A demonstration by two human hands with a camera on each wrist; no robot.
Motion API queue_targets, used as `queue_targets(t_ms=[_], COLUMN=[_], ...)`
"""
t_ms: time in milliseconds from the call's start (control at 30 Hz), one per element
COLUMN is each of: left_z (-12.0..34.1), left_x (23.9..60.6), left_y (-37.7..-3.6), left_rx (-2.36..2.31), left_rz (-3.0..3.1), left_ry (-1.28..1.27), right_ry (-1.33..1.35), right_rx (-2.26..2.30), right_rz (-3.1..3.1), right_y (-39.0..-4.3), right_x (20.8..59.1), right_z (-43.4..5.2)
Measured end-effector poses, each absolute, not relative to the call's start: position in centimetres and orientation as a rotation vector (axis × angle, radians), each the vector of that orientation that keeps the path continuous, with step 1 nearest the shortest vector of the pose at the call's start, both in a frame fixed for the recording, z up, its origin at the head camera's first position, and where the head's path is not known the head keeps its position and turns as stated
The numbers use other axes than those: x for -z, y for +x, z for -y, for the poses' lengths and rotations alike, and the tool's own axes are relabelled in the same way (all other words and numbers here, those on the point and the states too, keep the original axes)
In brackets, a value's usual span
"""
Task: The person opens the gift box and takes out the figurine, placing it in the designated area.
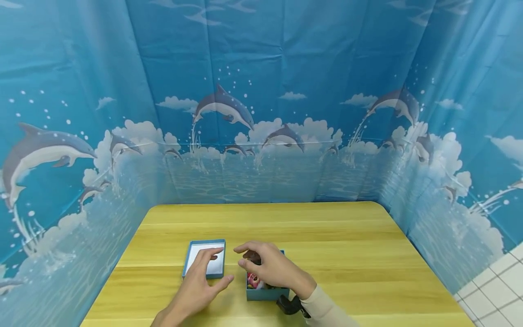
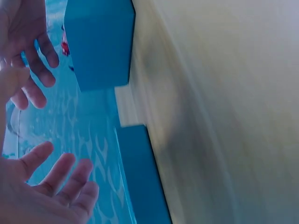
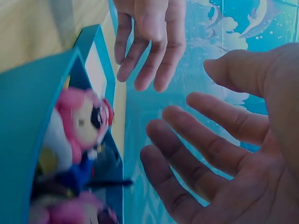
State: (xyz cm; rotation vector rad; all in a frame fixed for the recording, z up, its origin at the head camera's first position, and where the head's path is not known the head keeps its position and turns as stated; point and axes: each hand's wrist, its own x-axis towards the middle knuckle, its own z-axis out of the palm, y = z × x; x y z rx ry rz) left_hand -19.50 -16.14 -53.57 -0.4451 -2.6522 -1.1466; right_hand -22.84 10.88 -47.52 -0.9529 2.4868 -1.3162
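A small blue box point(image 1: 265, 294) stands near the front of the wooden table point(image 1: 327, 236); in it lie pink and white plush toys point(image 3: 79, 121). My right hand point(image 1: 250, 257) hovers just above the box's open top, fingers spread and relaxed, holding nothing. The right wrist view shows the right hand point(image 3: 210, 154) empty beside the box point(image 3: 32, 93). Left of the box lies its blue lid point(image 1: 204, 259), white inside facing up. My left hand point(image 1: 206, 271) is stretched flat over the lid's near edge. In the left wrist view, the left hand point(image 2: 51, 186) is open next to the lid point(image 2: 140, 172).
A blue curtain printed with dolphins point(image 1: 261, 113) closes in the table on three sides. The table's front edge is close to my forearms. White floor tiles point(image 1: 494, 286) show at the right. A black wrist mount point(image 1: 289, 305) sits on my right sleeve.
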Motion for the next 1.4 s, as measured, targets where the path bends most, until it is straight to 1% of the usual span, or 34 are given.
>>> queue_targets(t_ms=[300, 767, 1000, 1400], left_z=[14.4, 12.0, 10.8, 10.0], left_x=[53.5, 53.9, 53.9, 54.6], left_y=[-19.9, -21.3, -22.2, -23.0], left_rx=[1.253, 1.205, 1.191, 1.205], left_rz=[2.817, 2.882, 2.927, 2.924], left_ry=[-0.619, -0.822, -0.845, -0.884], right_ry=[-0.919, -1.045, -1.103, -1.111], right_rx=[1.249, 1.062, 0.835, 0.695], right_rz=[-2.539, -2.621, -2.68, -2.6], right_y=[-23.0, -23.6, -24.1, -24.5], right_x=[47.8, 48.0, 47.6, 47.5], right_z=[-14.1, -17.9, -18.8, -19.1])
